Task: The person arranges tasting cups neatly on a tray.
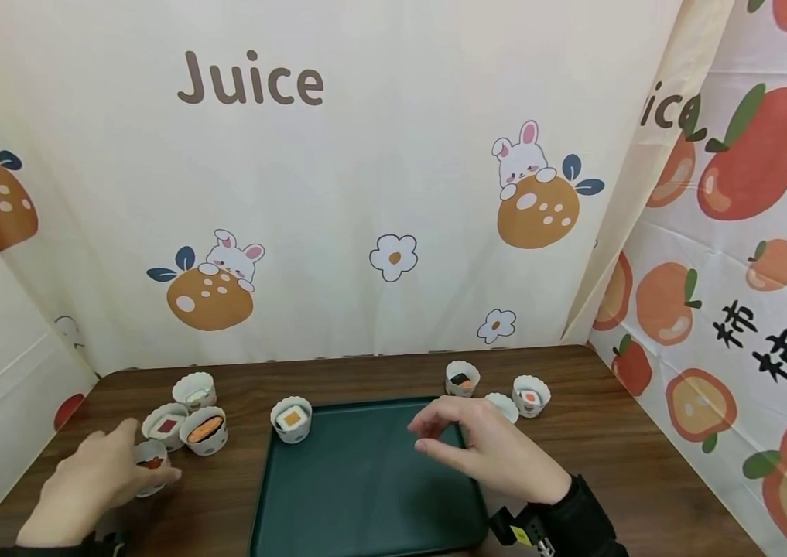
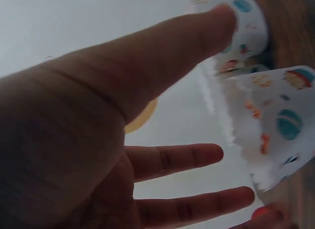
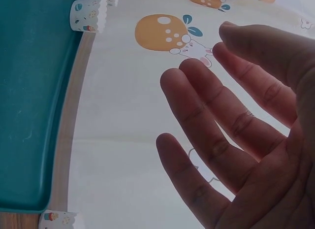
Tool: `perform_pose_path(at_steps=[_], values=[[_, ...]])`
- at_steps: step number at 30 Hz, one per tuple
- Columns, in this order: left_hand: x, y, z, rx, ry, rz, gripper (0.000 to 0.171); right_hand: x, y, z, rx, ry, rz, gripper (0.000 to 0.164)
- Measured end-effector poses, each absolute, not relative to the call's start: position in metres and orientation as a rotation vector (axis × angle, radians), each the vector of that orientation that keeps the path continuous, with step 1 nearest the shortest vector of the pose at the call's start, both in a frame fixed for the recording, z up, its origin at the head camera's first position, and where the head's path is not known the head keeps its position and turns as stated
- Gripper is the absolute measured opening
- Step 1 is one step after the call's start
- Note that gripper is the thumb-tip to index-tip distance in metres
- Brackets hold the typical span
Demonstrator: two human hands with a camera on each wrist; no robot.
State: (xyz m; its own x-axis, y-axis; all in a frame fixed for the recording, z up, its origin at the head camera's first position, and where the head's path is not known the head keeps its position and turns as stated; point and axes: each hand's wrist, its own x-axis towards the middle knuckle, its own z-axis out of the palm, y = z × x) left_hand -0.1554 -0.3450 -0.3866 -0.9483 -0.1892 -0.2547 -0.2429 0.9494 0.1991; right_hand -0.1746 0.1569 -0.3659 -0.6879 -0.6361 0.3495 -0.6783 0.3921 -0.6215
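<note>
My left hand (image 1: 90, 476) reaches round a white patterned paper cup (image 1: 148, 490) holding reddish bits, its thumb and fingers on either side. In the left wrist view the fingers are straight and spread beside that cup (image 2: 288, 123), with the thumb overlapping another cup (image 2: 253, 37). My right hand (image 1: 487, 445) hovers over the right side of a dark green tray (image 1: 365, 487), fingers loosely bent, holding nothing. At the tray's far left corner stands a cup (image 1: 292, 433) with a white-and-yellow sushi-like piece.
Beside the left hand are cups with an orange striped piece (image 1: 207, 428), a white piece with a dark red middle (image 1: 166, 425) and a pale piece (image 1: 196, 396). Behind the right hand stand three more cups (image 1: 463, 371). Printed curtains (image 1: 393, 155) border the wooden table (image 1: 616, 433).
</note>
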Motion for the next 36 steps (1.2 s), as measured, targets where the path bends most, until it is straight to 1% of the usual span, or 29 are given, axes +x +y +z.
perform_pose_path(at_steps=[6,8,16,25,36], values=[[-0.155,-0.347,-0.394,-0.308,2.872,0.403,0.076,-0.175,0.157,-0.365,1.198,-2.595,1.189,0.014],[-0.155,-0.346,-0.395,-0.291,2.883,0.417,0.071,-0.174,0.159,-0.365,1.19,-2.598,1.187,0.013],[-0.159,-0.349,-0.4,-0.311,2.869,0.427,0.079,-0.174,0.16,-0.365,1.208,-2.575,1.176,0.014],[-0.161,-0.351,-0.407,-0.287,2.901,0.43,0.06,-0.175,0.161,-0.366,1.204,-2.567,1.159,0.014],[-0.159,-0.354,-0.402,-0.278,2.942,0.426,0.056,-0.176,0.161,-0.367,1.194,-2.568,1.15,0.013]])
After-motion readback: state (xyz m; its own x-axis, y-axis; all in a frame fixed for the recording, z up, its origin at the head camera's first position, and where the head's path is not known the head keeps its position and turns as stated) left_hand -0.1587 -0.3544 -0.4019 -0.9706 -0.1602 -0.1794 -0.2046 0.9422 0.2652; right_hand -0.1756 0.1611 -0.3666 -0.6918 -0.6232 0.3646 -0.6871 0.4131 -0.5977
